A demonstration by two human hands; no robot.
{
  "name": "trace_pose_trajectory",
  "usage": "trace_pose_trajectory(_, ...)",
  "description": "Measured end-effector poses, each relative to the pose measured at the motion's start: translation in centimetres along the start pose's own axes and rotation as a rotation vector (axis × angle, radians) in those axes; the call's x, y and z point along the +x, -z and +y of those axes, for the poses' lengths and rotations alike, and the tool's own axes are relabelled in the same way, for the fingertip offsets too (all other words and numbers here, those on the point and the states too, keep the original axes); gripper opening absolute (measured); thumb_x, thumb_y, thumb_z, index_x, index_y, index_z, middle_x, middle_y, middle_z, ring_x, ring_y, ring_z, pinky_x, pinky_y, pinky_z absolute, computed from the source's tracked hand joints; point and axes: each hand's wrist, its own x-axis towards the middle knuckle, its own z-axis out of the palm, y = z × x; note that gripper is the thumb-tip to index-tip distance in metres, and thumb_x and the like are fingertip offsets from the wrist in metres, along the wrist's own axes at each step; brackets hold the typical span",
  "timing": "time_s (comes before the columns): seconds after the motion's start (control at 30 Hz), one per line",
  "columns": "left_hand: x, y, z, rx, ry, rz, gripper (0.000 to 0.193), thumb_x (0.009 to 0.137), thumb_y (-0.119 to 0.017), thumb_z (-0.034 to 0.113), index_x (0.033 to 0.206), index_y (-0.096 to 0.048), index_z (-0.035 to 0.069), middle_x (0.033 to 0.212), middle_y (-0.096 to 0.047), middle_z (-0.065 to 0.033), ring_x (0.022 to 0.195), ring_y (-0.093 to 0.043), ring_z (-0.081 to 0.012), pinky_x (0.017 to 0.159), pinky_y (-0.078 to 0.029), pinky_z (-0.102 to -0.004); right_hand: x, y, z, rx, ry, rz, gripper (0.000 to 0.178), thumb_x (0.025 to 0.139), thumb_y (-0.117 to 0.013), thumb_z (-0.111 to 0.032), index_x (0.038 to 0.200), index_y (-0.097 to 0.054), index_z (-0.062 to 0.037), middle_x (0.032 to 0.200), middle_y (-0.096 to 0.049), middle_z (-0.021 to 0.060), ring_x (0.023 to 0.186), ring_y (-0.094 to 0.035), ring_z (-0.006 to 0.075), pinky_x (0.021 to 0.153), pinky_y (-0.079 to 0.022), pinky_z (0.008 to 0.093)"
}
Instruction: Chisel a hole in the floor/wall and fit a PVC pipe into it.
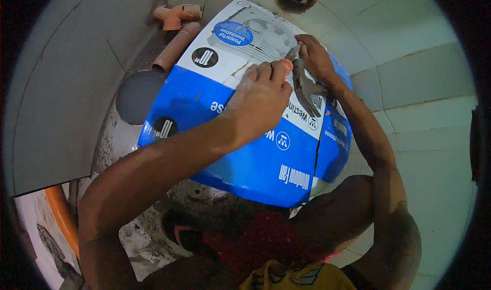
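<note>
- One large flat carton (255, 157) fills the middle of the view, lying across the person's lap: its near part is blue with white lettering, its far part white with a grey line drawing of a fan
- Two round black labels sit on the carton's left side, one on the white part and one on the blue, and a blue oval label lies near the far edge
- Left hand (261, 98) rests on the carton's middle, knuckles up, fingers curled inward with the thumb tip pressed toward the pliers (306, 88); what it pinches, if anything, cannot be told
- Right hand (314, 57) is farther off, closed around the grey pliers near their head, the handles trailing back toward the person over the white band
- Both forearms come in from the lower edge and cross over the blue part
- Orange-brown pipe fittings (176, 29) lie on the floor beyond the carton's far left corner
- Pale tiles (424, 75) cover the floor to the right, and a grey panel (66, 85) stands to the left
</note>
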Motion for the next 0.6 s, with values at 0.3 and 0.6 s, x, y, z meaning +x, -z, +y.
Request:
trace_pose_trajectory(0.3, -0.2, 3.3, 2.1, 0.006, 0.009, -0.025, 0.018, 0.08, -0.052, 0.014, 0.09, -0.059, 0.002, 0.101, -0.051, -0.0168, 0.096, -0.052, -0.0303, 0.085, -0.043, -0.0422, -1.6, 3.2, -1.9, -0.037, -0.007, -0.044, 0.034, 0.094, -0.039, -0.017, 0.118, -0.055, 0.0006, 0.117, -0.056, 0.0198, 0.109, -0.055, 0.0336, 0.096, -0.042, 0.0393)
trace_pose_trajectory(0.6, -2.1, 3.5, 1.4, 0.026, 0.015, -0.011, 0.019, 0.08, -0.052, 0.015, 0.091, -0.061, 0.002, 0.104, -0.052, -0.0166, 0.097, -0.052, -0.0296, 0.086, -0.043, -0.0416, -1.6, 2.0, -3.9, 0.051, -0.004, 0.047, 0.027, 0.089, -0.046, -0.013, 0.108, -0.06, 0.0008, 0.11, -0.06, 0.0216, 0.101, -0.058, 0.0385, 0.088, -0.047, 0.0439)
